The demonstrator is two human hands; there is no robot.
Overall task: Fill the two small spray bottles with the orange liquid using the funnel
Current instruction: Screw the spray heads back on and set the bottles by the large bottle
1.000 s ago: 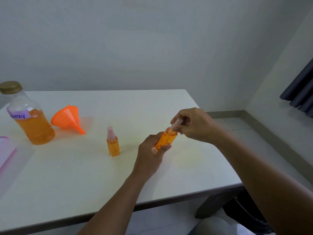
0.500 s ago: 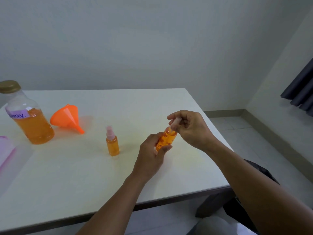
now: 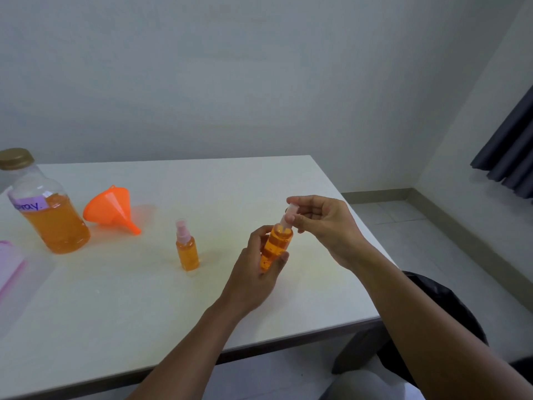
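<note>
While the left hand (image 3: 253, 272) clamps the full spray bottle (image 3: 275, 246), the right hand (image 3: 323, 223) pinches its pump cap (image 3: 290, 213), apparently screwing it tight; next, stand it beside the capped bottle (image 3: 187, 249).

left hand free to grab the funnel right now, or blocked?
Probably not yet. The left hand is wrapped around the small bottle while the right hand works its spray cap. The path to the funnel looks open apart from the second bottle standing between.
</note>
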